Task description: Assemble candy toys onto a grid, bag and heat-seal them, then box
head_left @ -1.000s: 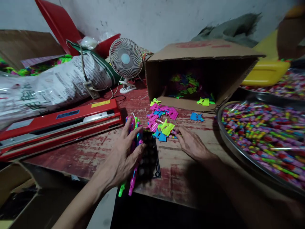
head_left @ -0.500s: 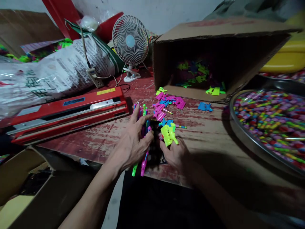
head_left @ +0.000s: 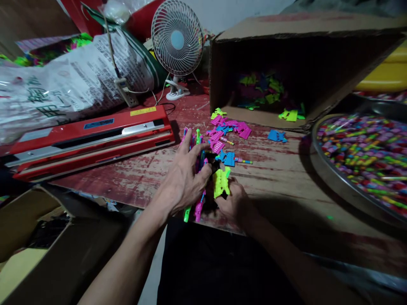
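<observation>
My left hand (head_left: 187,178) lies over a row of slim, brightly coloured plastic sticks (head_left: 199,206), its thumb and fingers closed around them. Their green and pink ends stick out toward the table's front edge. Just to the right, my right hand (head_left: 234,200) pinches a flat, neon-yellow plastic piece (head_left: 221,182) with a jagged outline. A dark object, partly hidden, lies between the hands. Beyond them are a blue flat piece (head_left: 227,158), a patterned short stick (head_left: 244,161) and a heap of pink pieces (head_left: 218,142).
A red heat sealer (head_left: 92,140) lies on the left, with a clip fan (head_left: 177,40) behind. An open carton (head_left: 219,76) with more flat pieces stands at the back. On the right is a metal basin (head_left: 321,159) of patterned sticks. Another carton (head_left: 92,241) is at lower left.
The view has tilted down slightly. The yellow piece in my right hand has turned more upright and come closer to my left hand, showing more of the blue piece. My left hand keeps its hold.
</observation>
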Demonstrator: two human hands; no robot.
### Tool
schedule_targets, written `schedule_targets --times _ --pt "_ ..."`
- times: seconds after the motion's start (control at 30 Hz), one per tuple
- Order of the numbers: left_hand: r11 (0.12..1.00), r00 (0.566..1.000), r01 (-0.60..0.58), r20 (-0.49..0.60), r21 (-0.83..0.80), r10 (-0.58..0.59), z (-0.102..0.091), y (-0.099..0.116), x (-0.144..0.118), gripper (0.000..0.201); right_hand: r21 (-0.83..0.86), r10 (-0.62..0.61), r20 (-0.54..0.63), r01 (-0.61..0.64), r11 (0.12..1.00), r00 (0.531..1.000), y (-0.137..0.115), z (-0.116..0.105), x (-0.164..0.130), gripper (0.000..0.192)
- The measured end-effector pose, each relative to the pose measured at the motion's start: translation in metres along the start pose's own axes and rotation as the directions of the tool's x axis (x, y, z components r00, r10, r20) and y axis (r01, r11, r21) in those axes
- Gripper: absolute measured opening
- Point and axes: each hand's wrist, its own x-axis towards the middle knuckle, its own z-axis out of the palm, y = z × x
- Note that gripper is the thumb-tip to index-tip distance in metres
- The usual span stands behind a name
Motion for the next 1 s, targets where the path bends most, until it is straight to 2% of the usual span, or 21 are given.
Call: schedule_targets --times 0.1,0.17,0.27,0.37,0.47,0.53,0.6,0.63,0.7,0.77,0.8,0.87,0.93,1.0 --pt "1.0 1.0 -0.002 0.011 -0.004 0.002 -0.001 0.001 0.0 0.051 -0.106 -0.185 0.024 0.186 0.977 0.983 -0.009 -0.002 0.005 0.01" --pt "0.999 1.0 0.023 0.014 -0.032 -0.023 -0.003 0.002 0.0 0.05 -0.162 -0.228 0.045 0.233 0.959 0.973 -0.019 0.0 0.005 0.014" --pt "0.992 0.993 0.098 0.07 -0.085 -0.092 -0.008 0.002 0.0 0.062 -0.2 -0.205 0.032 0.207 0.958 0.978 -0.032 0.008 -0.001 0.02" --pt "0.996 0.99 0.083 0.113 -0.04 -0.078 -0.01 0.002 0.0 0.072 -0.161 -0.128 0.068 0.138 0.977 0.989 -0.036 0.012 -0.007 0.027" --pt "0.999 0.997 0.031 0.075 0.029 -0.033 -0.009 0.003 -0.001 0.065 -0.059 -0.111 0.116 0.118 0.991 0.987 -0.022 0.0 -0.003 0.022" --pt "0.999 0.998 0.025 0.052 0.038 -0.027 -0.007 0.003 -0.001 0.06 -0.09 -0.107 0.041 0.11 0.99 0.993 -0.005 -0.017 0.009 0.019" --pt "0.999 0.998 0.028 0.047 0.037 -0.03 -0.007 0.005 0.0 0.059 -0.26 -0.089 -0.035 0.077 0.962 0.995 0.015 -0.035 0.026 0.025" --pt "0.999 0.998 0.03 0.052 0.036 -0.032 -0.006 0.005 0.0 0.059 -0.375 -0.076 -0.029 0.06 0.925 0.997 0.025 -0.043 0.035 0.028" --pt "0.999 0.998 0.036 0.059 0.035 -0.038 -0.007 0.006 0.001 0.059 -0.564 -0.036 0.046 0.056 0.824 0.998 0.041 -0.053 0.051 0.031" --pt "0.999 0.997 0.042 0.067 0.031 -0.044 -0.007 0.007 0.001 0.058 -0.645 -0.014 0.12 0.089 0.759 0.993 0.051 -0.058 0.059 0.03" --pt "0.999 0.997 0.043 0.07 0.023 -0.044 -0.008 0.006 0.0 0.058 -0.65 -0.016 0.136 0.102 0.753 0.991 0.053 -0.059 0.059 0.029" --pt "0.999 0.997 0.04 0.07 0.002 -0.04 -0.007 0.006 0.0 0.058 -0.599 -0.022 0.121 0.09 0.796 0.992 0.053 -0.061 0.052 0.026" --pt "0.999 0.997 0.033 0.072 -0.011 -0.032 -0.006 0.004 -0.001 0.059 -0.471 0.012 0.048 0.012 0.882 0.999 0.045 -0.063 0.035 0.022" --pt "1.0 0.998 0.02 0.063 -0.011 -0.02 -0.005 0.002 -0.001 0.059 -0.293 0.103 -0.021 -0.105 0.95 0.994 0.028 -0.063 0.014 0.016"
